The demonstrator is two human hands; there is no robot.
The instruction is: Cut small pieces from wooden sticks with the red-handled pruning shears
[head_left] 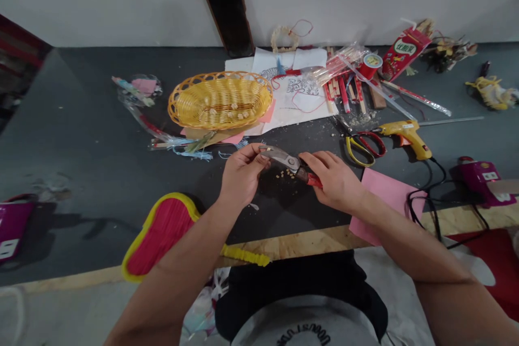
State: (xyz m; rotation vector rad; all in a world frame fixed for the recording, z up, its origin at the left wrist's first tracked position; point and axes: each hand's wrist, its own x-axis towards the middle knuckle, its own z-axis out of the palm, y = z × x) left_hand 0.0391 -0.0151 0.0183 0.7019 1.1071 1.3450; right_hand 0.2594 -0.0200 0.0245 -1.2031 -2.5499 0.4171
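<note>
My right hand (334, 179) is closed round the red handles of a pair of metal cutters (286, 159), whose jaws point left. At the tip of the jaws, the thumb and fingers of my left hand (242, 173) pinch a small pale piece (265, 154), partly hidden by the fingers. Small tan bits (288, 173) lie scattered on the dark table just beneath the cutters. Behind my hands a yellow woven basket (221, 98) holds several small pale pieces.
A red and yellow pad (164, 232) lies beside my left forearm. To the right are scissors (363, 148), a yellow glue gun (407, 135) with a black cable, and pink paper (385, 197) under my right forearm. A phone (227, 8) leans against the wall.
</note>
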